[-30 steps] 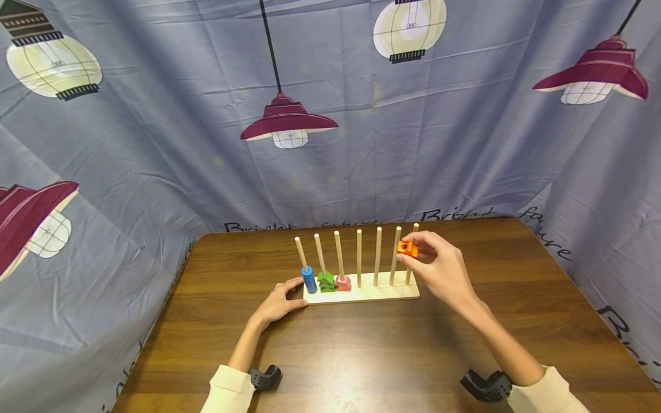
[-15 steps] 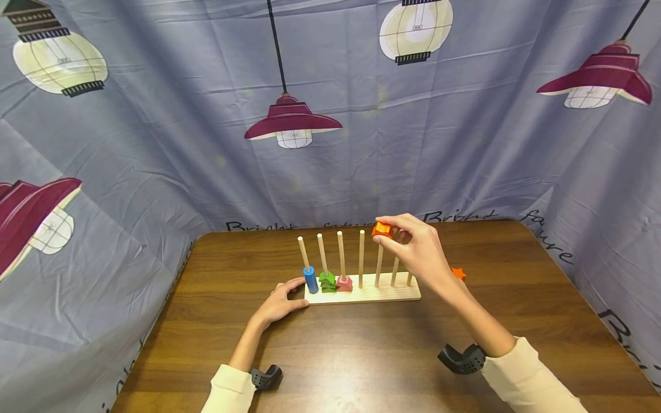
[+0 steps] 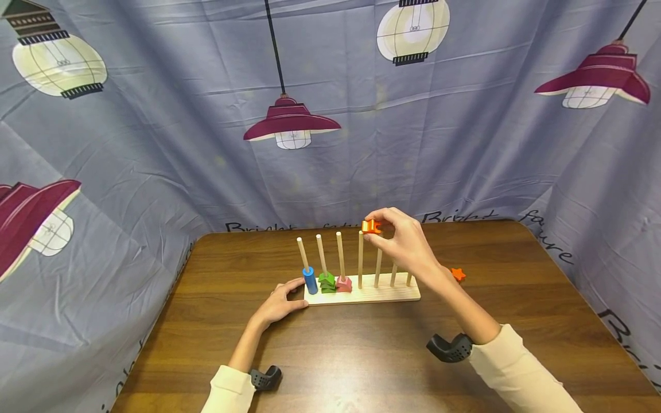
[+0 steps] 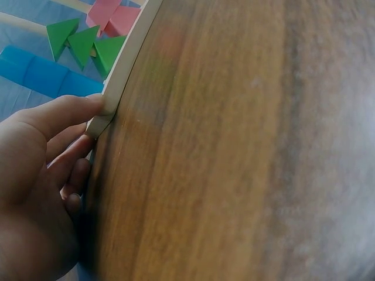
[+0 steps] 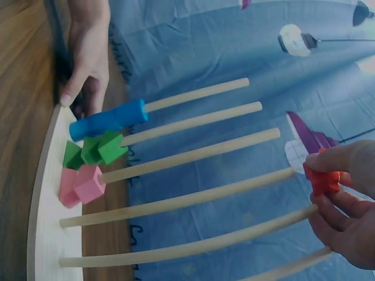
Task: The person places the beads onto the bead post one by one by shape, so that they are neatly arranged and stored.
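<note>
My right hand (image 3: 405, 238) pinches an orange star-shaped block (image 3: 370, 227) between thumb and fingers, at the tip of the fourth peg from the left. In the right wrist view the block (image 5: 322, 178) looks red and sits close to that peg's end; whether the peg is in its hole cannot be seen. The wooden peg board (image 3: 382, 293) stands upright on the table. My left hand (image 3: 279, 303) grips its left end, with the thumb (image 4: 88, 105) on the front edge. Blue cylinders (image 3: 310, 281), green triangles (image 3: 327, 282) and pink blocks (image 3: 343, 284) are threaded on the first three pegs.
Another orange star (image 3: 457, 275) lies on the brown table (image 3: 330, 355), right of the board and beyond my right forearm. The bare pegs, such as one in the middle (image 5: 176, 237), rise tall below my right hand. A patterned curtain (image 3: 320, 183) hangs behind the table.
My right hand has carried the orange block leftward and up, from beside the rightmost pegs to the fourth peg's tip. The star on the table has come into view. My left hand stays put.
</note>
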A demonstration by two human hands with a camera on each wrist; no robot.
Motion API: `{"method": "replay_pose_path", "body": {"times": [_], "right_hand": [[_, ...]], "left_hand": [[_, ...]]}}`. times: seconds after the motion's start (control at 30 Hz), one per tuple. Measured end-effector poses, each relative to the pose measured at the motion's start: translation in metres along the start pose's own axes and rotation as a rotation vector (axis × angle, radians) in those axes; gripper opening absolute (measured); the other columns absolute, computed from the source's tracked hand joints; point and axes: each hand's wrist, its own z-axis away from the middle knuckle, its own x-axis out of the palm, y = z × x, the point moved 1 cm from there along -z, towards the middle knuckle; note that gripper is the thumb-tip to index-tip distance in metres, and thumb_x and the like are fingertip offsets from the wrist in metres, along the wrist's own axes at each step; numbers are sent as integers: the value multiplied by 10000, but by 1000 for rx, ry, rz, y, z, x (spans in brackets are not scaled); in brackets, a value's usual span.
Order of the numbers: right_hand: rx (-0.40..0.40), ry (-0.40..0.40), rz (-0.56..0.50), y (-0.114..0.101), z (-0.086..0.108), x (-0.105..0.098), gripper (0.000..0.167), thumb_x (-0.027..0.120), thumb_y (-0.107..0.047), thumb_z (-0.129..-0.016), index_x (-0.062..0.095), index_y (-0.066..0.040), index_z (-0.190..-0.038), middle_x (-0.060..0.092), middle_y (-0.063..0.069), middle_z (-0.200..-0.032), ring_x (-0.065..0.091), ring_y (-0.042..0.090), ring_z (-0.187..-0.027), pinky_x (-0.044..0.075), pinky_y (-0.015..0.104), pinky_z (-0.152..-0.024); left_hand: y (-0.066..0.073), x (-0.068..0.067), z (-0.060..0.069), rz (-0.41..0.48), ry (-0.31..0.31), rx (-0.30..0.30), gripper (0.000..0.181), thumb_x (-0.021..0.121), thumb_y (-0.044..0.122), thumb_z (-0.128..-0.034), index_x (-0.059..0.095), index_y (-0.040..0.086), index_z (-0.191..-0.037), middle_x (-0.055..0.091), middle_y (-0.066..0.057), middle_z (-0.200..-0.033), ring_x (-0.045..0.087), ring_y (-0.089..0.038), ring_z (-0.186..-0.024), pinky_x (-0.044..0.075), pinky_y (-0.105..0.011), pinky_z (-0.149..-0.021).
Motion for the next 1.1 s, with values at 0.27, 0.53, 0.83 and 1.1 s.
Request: {"method": "replay_pose_path", "body": {"times": [0.27, 0.53, 0.83, 1.1], "right_hand": [[-4, -45, -3, -3, -5, 10, 288, 830, 2, -790, 733, -52, -1055, 676, 64, -1012, 645, 197, -884, 525, 348, -750], [29, -66, 14, -7, -8, 7, 275, 785, 32, -812, 727, -37, -1072, 688, 85, -1017, 642, 208, -870, 538, 378, -762], [121, -107, 49, -4, -6, 9, 299, 790, -5, -808, 663, -62, -1072, 706, 62, -982, 646, 221, -854, 500, 406, -767], [148, -60, -21, -1, -2, 16, 263, 820, -14, -792, 671, -70, -1001, 654, 47, -902, 546, 195, -738, 434, 300, -654]], "left_hand": [[0, 1, 1, 10, -1, -17, 624, 786, 242, -851, 572, 78, -1414, 514, -100, -1452, 445, -294, -1211, 357, -545, -998], [0, 0, 0, 24, -19, -15, 637, 784, 239, -854, 557, 75, -1426, 514, -106, -1448, 430, -296, -1216, 346, -552, -1007], [-1, -1, -2, 17, -19, 3, 637, 783, 240, -857, 556, 58, -1423, 497, -117, -1470, 433, -299, -1205, 361, -537, -994], [0, 1, -1, 7, -5, -7, 624, 784, 226, -855, 566, 57, -1414, 505, -117, -1464, 442, -297, -1207, 362, -535, -998]]}}
